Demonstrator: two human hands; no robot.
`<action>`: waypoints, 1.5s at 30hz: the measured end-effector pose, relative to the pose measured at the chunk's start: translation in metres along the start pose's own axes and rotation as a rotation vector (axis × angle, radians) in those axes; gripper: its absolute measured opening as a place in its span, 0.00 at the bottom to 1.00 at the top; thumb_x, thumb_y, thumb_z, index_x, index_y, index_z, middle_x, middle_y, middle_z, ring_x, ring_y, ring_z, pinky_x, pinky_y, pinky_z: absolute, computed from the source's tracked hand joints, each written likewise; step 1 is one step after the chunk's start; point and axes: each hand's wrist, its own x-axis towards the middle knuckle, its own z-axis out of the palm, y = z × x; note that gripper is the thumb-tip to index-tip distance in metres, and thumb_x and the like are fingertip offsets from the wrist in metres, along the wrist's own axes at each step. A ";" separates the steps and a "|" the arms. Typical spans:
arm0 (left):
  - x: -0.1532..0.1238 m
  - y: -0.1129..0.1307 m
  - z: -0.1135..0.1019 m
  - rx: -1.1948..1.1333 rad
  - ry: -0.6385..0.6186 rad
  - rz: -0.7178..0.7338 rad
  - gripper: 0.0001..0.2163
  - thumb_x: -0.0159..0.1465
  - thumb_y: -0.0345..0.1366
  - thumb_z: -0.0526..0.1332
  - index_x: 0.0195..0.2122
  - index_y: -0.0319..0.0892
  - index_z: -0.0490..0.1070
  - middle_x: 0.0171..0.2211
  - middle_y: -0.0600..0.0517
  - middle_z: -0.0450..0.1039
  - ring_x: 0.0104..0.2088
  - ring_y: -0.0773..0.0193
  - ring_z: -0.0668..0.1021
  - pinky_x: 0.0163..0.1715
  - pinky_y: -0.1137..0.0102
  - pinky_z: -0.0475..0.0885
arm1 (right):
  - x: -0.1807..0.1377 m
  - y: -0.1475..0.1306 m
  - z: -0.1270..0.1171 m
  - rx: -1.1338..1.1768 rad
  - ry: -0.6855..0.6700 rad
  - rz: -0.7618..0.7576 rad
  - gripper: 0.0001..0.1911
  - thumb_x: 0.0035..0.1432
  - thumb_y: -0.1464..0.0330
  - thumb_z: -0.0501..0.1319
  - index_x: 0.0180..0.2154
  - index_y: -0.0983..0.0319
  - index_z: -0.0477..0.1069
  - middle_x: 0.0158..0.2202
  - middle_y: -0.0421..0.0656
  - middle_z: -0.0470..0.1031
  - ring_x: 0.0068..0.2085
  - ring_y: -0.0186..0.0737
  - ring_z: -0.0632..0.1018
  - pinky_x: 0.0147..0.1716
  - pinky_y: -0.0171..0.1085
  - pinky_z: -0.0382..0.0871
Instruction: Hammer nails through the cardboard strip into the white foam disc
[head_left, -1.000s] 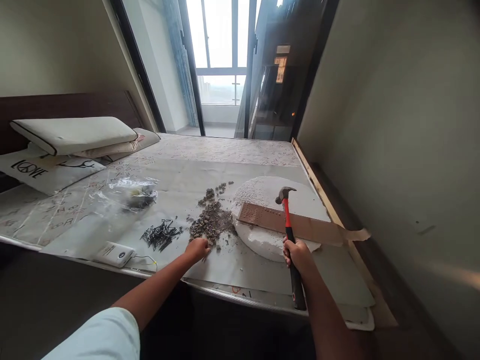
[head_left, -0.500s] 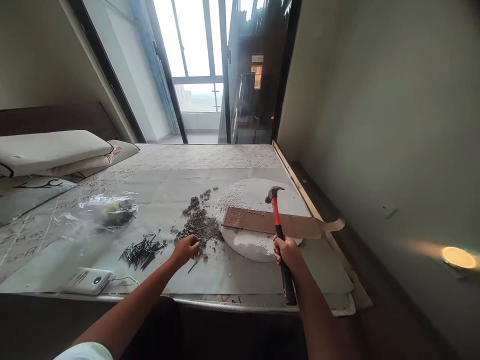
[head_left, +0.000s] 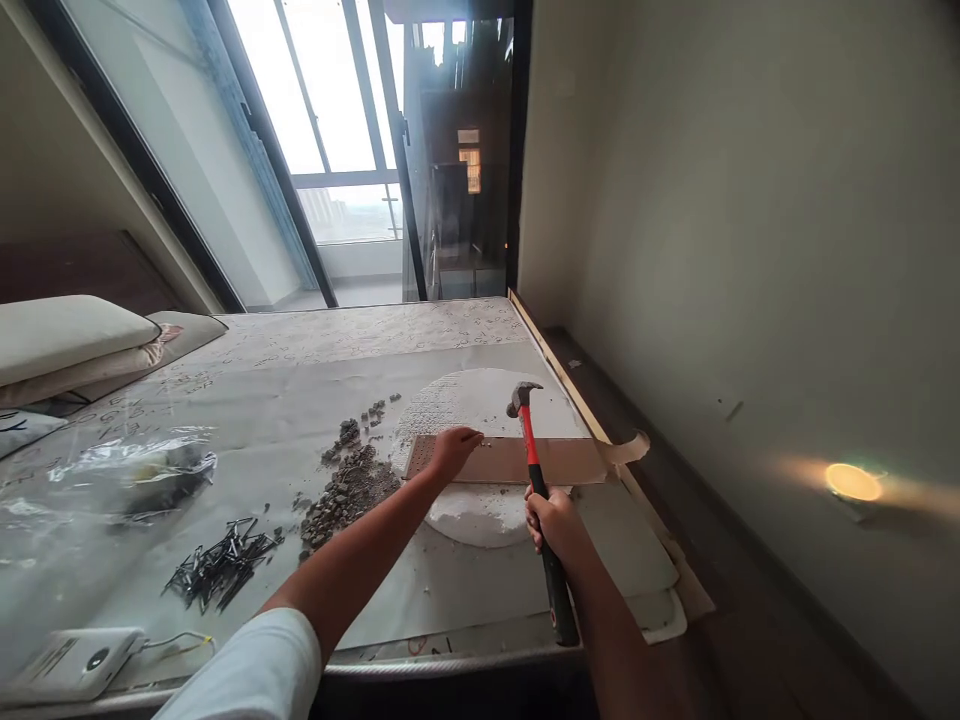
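My right hand (head_left: 556,522) is wrapped round the black grip of a claw hammer (head_left: 529,440), its head up and pointing away from me. My left hand (head_left: 454,452) is over a brown strip of board (head_left: 551,461), fingertips pinched together; what they hold, if anything, is too small to name. Tiny bits lie on the strip by the fingertips. The strip, dotted with small holes at its left end, lies across a white round slab (head_left: 472,523). Left of the slab spreads a heap of grey stone crumbs (head_left: 349,492), partly behind my left forearm.
A pile of dark nails (head_left: 221,562) lies at the left front, near a white boxy device (head_left: 82,662) with a cable. Behind them is a clear plastic bag (head_left: 142,470). A wooden edge (head_left: 551,355) borders the mattress (head_left: 360,325) on the right, near the wall.
My left hand has moved from the stone crumbs rightward and forward to above the brown strip. My right hand still grips the hammer. The view has turned right.
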 end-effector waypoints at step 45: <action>0.021 -0.011 0.051 0.255 0.027 0.087 0.15 0.59 0.41 0.53 0.24 0.40 0.75 0.25 0.49 0.74 0.26 0.66 0.69 0.26 0.71 0.55 | -0.020 -0.003 0.009 -0.289 -0.029 -0.019 0.03 0.48 0.68 0.51 0.29 0.60 0.56 0.12 0.28 0.51 0.09 0.27 0.55 0.08 0.29 0.51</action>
